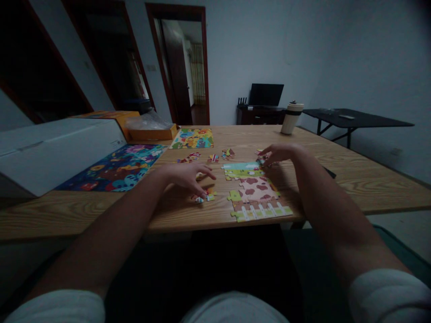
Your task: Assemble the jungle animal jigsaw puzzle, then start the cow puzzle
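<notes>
A partly joined jigsaw puzzle (257,188) lies near the table's front edge, showing pink with brown patches, green grass and a white fence. My left hand (188,175) is to its left with fingers spread; the thumb reaches down to a few loose puzzle pieces (210,196). My right hand (281,153) is at the puzzle's far right corner, fingers apart and pointing down among loose pieces (259,152). Whether its fingertips touch a piece is hard to make out in the dim light. More loose pieces (227,153) lie beyond the puzzle.
Two finished-looking picture puzzles, one dark blue (124,168) and one yellow-green (193,137), lie at the left. A white box (60,148) and an orange tray (153,133) holding clear plastic stand there. A lidded cup (292,119) stands at the back right; a dark flat object (330,172) lies right.
</notes>
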Available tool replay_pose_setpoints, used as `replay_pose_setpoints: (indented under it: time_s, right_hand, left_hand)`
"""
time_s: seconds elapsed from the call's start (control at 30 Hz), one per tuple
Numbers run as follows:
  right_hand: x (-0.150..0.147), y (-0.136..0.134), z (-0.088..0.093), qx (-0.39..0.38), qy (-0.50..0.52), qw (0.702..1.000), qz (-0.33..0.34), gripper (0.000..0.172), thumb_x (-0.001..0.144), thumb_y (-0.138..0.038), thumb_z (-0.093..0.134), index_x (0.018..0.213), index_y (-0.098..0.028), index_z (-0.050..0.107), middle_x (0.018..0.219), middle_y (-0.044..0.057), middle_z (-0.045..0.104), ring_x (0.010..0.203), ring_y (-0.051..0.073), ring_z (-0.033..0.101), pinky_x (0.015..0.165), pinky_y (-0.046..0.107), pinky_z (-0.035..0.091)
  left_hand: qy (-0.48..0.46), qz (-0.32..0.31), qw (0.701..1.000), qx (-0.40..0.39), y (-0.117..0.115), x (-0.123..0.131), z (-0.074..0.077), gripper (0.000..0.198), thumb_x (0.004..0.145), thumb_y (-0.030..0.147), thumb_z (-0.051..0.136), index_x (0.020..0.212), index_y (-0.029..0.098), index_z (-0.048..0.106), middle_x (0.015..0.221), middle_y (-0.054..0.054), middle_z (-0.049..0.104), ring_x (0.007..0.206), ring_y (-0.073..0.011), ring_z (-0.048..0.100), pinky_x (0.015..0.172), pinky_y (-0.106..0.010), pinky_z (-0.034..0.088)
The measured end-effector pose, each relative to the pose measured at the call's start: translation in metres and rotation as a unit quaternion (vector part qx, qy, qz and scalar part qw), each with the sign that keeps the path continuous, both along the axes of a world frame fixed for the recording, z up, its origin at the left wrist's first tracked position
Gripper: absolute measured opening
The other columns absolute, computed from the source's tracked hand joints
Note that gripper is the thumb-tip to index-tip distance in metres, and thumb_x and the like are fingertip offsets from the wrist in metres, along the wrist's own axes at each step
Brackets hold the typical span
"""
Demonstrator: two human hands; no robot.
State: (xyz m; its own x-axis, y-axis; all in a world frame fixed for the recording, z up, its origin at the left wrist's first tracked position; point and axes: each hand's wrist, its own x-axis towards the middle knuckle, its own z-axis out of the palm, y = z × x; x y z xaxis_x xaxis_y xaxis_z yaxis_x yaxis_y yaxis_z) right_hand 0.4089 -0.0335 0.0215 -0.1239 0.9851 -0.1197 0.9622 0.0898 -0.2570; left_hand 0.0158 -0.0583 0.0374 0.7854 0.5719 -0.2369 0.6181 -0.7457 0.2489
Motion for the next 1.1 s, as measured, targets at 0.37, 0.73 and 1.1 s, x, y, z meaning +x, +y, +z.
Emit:
replay_pose_setpoints:
  time_s: [0.37, 0.73, 1.1]
  right_hand:
    - [0.013, 0.003, -0.014, -0.035, -0.022, 0.999, -0.034, 0.042, 0.072, -0.05, 0.078, 0.106, -0.024, 0.076, 0.102, 0.007, 0.074, 0.09, 0.025, 0.067, 0.075, 0.032, 0.052]
    - [0.01, 0.002, -0.024, 0.017, 0.066, 0.988, -0.139, 0.042, 0.078, -0.027, 0.073, 0.118, -0.019, 0.066, 0.092, 0.009, 0.075, 0.076, 0.02, 0.069, 0.063, 0.027, 0.051]
    - [-0.008, 0.008, -0.028, 0.043, 0.063, 0.992, -0.103, 0.046, 0.088, -0.041, 0.065, 0.125, -0.014, 0.065, 0.095, 0.011, 0.075, 0.077, 0.02, 0.067, 0.067, 0.026, 0.048]
  left_hand:
    - [0.036, 0.048, 0.998, -0.032, 0.003, -0.007, 0.001, 0.052, 0.06, 0.051, 0.082, 0.104, 0.027, 0.07, 0.125, -0.004, 0.065, 0.112, -0.0268, 0.059, 0.095, -0.032, 0.043]
    - [0.006, 0.107, 0.994, -0.031, 0.005, -0.019, 0.005, 0.051, 0.051, 0.044, 0.084, 0.098, 0.026, 0.072, 0.098, -0.001, 0.072, 0.088, -0.0224, 0.063, 0.071, -0.026, 0.044]
    - [-0.143, 0.307, 0.937, 0.086, 0.077, -0.068, -0.02, 0.048, 0.075, 0.042, 0.071, 0.116, 0.018, 0.066, 0.116, -0.014, 0.07, 0.091, -0.0234, 0.066, 0.076, -0.03, 0.048]
